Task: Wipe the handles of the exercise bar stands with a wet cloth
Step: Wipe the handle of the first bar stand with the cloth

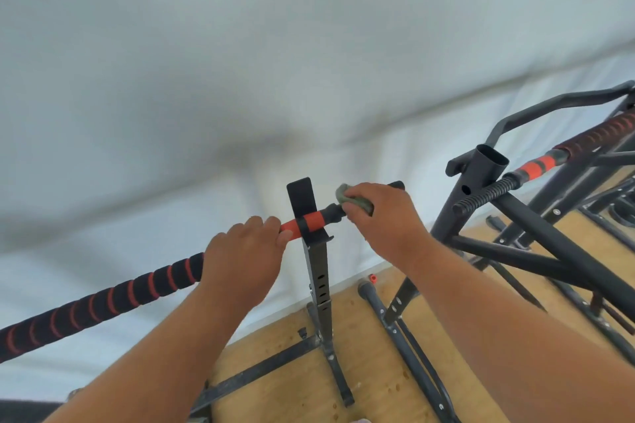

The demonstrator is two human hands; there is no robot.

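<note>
left hand (pixel 244 251) gripping bar (pixel 103 302), right hand (pixel 381 216) — cloth (pixel 357 201)

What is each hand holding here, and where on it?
Left hand grips the padded bar beside the stand. Right hand holds a bunched green cloth against the bar's end.

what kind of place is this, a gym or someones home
Probably a home workout corner or small gym, though little of the room shows: a foam-gripped bar rests on a black steel stand, a second rack stands nearby, on a wooden floor by a plain white wall.
</note>
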